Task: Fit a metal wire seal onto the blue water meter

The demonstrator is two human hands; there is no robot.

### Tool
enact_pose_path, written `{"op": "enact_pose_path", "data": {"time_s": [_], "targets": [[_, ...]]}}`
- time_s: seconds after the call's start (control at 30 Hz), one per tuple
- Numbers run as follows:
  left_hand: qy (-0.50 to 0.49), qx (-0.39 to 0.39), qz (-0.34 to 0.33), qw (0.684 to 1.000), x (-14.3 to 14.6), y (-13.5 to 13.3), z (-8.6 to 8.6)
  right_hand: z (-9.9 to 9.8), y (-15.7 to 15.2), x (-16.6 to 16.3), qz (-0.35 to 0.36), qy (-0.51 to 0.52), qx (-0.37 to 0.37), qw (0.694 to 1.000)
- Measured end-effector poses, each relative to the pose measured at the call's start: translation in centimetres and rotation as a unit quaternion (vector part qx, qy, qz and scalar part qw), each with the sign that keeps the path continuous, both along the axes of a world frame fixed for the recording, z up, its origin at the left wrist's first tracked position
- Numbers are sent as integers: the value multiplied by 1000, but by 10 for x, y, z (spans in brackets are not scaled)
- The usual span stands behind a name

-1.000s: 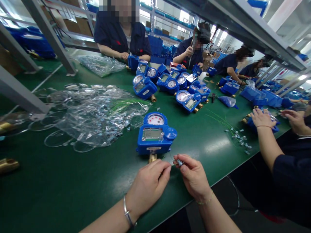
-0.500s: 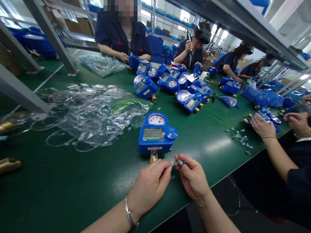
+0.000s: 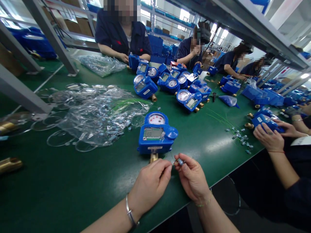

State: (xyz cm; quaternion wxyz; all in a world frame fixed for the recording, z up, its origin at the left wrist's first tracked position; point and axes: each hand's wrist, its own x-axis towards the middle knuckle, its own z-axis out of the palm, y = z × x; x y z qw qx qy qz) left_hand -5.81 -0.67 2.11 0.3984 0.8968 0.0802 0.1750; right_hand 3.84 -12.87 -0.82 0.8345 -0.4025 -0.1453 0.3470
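Green matting covers the long surface (image 3: 73, 181), which is lined with seated workers on the far and right sides. Nearest the wearer, a blue water meter (image 3: 156, 133) lies flat, brass fitting toward the near edge; its position is unchanged from half a second ago. The left hand (image 3: 149, 184) and right hand (image 3: 193, 178) remain together just near of that fitting, fingertips meeting. The right hand pinches a small seal piece (image 3: 180, 161); the left hand's fingers are closed, contents not discernible. Both hands have barely shifted. To the left, a heap of clear plastic bags (image 3: 97, 113) is as before. At right, a co-worker's hands (image 3: 269, 139) have lifted a blue meter (image 3: 263, 121) clear of the surface.
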Motion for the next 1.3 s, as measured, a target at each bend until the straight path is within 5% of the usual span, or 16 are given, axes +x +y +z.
{"op": "enact_pose_path", "data": {"time_s": [1.3], "targets": [[-1,10,1,1000,2,-1,-1,-3,2,-3,-6,-13,17,1000]]}}
